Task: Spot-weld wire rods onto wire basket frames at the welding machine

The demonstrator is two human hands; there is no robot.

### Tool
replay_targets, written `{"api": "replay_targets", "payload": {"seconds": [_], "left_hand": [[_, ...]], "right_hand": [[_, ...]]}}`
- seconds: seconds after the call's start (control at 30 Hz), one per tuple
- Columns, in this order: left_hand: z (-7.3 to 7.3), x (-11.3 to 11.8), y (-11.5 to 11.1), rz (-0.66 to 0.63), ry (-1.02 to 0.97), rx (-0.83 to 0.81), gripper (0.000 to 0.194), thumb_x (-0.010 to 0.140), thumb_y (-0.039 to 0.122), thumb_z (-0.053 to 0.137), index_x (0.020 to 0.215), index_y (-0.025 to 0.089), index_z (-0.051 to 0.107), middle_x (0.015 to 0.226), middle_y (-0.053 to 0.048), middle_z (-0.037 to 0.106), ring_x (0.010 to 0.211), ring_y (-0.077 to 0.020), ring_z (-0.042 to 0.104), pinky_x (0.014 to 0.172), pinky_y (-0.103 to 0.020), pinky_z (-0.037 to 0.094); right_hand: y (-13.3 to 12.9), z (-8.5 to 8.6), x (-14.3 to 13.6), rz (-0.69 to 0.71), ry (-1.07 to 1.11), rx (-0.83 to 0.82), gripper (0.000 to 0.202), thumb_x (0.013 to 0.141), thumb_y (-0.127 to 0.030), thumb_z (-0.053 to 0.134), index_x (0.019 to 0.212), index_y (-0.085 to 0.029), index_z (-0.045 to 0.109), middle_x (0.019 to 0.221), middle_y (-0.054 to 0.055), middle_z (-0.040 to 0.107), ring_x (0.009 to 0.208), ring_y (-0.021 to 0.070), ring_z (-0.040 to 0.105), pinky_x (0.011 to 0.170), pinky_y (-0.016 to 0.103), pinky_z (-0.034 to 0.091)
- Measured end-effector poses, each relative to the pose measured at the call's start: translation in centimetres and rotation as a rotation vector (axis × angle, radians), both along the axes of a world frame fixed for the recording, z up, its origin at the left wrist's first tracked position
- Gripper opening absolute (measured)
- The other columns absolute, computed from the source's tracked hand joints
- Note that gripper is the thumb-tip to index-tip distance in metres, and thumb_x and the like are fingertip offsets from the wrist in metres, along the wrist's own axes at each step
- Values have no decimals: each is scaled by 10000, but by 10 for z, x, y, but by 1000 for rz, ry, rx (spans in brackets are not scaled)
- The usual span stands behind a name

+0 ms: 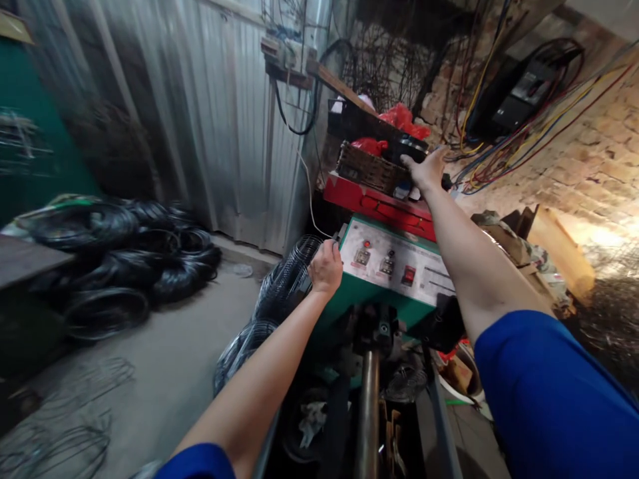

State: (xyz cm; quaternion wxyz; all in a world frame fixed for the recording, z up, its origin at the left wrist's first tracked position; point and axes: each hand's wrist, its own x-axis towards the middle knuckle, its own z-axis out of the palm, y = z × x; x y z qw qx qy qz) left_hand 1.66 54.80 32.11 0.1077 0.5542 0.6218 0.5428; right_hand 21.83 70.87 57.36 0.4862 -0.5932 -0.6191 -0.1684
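Note:
A green machine carries a pale sloping control panel (394, 263) with a red light, dials and a red switch. At the panel's left edge is my left hand (327, 267), its fingers curled closed; what they hold, if anything, is hidden. My right hand (428, 171) reaches over the machine to the right end of a brown woven basket (372, 166), thumb and fingers apart. Small dark items and red plastic bags (403, 121) lie in and behind the basket. Under it is a red case (379, 205) with a handle.
A metal shaft (369, 412) sticks out from the machine toward me. Coils of wire stand left of it (282, 286), and black coils (124, 246) are heaped by the metal wall. A bucket (459, 372) is at right. Loose cables (492, 156) hang along the brick wall.

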Motion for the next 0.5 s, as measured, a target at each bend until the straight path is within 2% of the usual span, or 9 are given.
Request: {"api": "replay_targets", "payload": {"seconds": [0.13,0.27,0.37,0.43,0.5], "left_hand": [[-10,-2,7,-14,41,79,292,1043,294,353,1118,194,617,1090,-120,708,989,-241,674,789,-296,446],[-17,-4,10,-44,58,115,301,1036,292,351,1125,187,618,1079,-129,707,996,-240,676,821,-297,464],[-19,-5,11,-35,66,115,326,1036,304,336,1139,176,617,1056,-136,712,973,-242,683,811,-302,468],[-20,-6,12,-31,76,113,348,1034,315,320,1146,167,615,1047,-139,716,952,-249,686,801,-311,470],[-19,-7,12,-34,86,107,370,1031,331,306,1150,164,613,1045,-141,717,943,-259,686,799,-323,472]], "right_hand": [[35,0,-8,29,8,42,1086,735,-743,682,1444,-41,253,1401,354,430,1369,447,429,1082,690,339],[42,2,-19,23,-72,88,1024,768,-758,636,1447,-72,294,1390,322,449,1372,453,428,1089,695,335],[20,23,-28,-2,-104,146,909,843,-686,605,1479,-119,286,1456,272,405,1400,431,394,1112,678,324],[-7,48,-32,-24,-115,194,834,903,-614,568,1515,-153,240,1491,225,379,1421,387,368,1147,639,308],[-42,74,-31,-19,-177,217,786,959,-539,514,1548,-172,146,1521,181,353,1434,305,339,1213,544,254]]}}
